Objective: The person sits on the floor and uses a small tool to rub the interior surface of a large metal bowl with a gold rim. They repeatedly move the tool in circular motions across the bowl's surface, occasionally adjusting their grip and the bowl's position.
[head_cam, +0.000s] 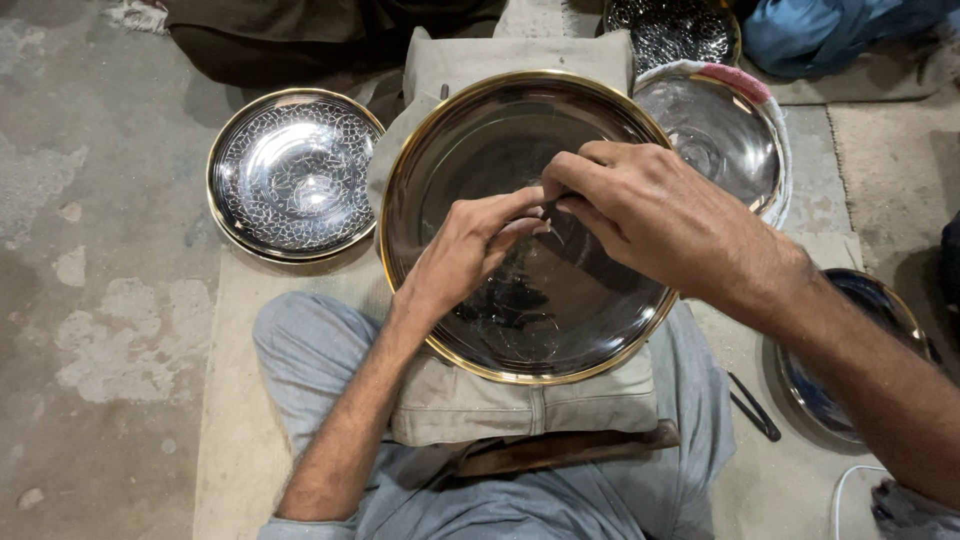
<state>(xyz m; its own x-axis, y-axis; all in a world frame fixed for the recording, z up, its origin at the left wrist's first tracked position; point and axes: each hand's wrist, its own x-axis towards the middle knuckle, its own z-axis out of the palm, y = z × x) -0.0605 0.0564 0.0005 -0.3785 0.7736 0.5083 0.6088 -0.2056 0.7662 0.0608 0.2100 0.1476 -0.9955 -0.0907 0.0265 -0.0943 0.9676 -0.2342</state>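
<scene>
- View from above, looking down at a person seated on a concrete floor [90,300] with legs in grey-blue trousers [310,350]
- A large round shiny metal plate with a gold rim [520,330] lies on a folded beige cloth pad [520,405] across the person's lap, in the middle of the view
- The left hand [470,245] rests on the plate's surface, its fingers drawn together in a nearly closed grip around a small dark pointed tool [553,210]; the tool is mostly hidden, so its exact shape cannot be told
- The right hand [645,205] comes in from the right, with its fingers bent in a tight grip meeting the left fingertips at the same tool, just above the plate's centre
- Faint scratched lines [520,335] show on the plate below the hands
- To the left, on a pale floor mat [240,400], lies a smaller gold-rimmed metal plate covered with a crackle-like engraved pattern [292,172], close to the large plate
- To the upper right, partly behind the large plate, sits a plain shiny metal plate on a cloth with a red edge [720,125]
- At the top, another patterned metal plate [672,30] is partly cut off
- At the right, a dark gold-rimmed plate [860,320] lies partly under the right forearm
- A thin black metal tool [752,405] lies on the mat beside the right leg
- A dark wooden piece [570,450] sticks out beneath the cloth pad
</scene>
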